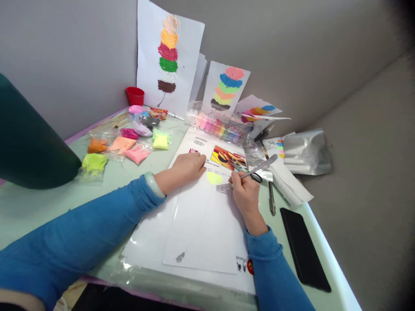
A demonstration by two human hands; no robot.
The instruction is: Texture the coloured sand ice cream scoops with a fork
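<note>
Very little can be read. On the printed sheet in the middle of the tabletop, a small red heading just beyond the left hand seems to begin "STE"; the rest cannot be made out. The thin black lines of print beside it are too small to read. At the near right corner of the paper stand a small black mark and a round red sign, both illegible. The print on the red packet at the far left is blurred.
</note>
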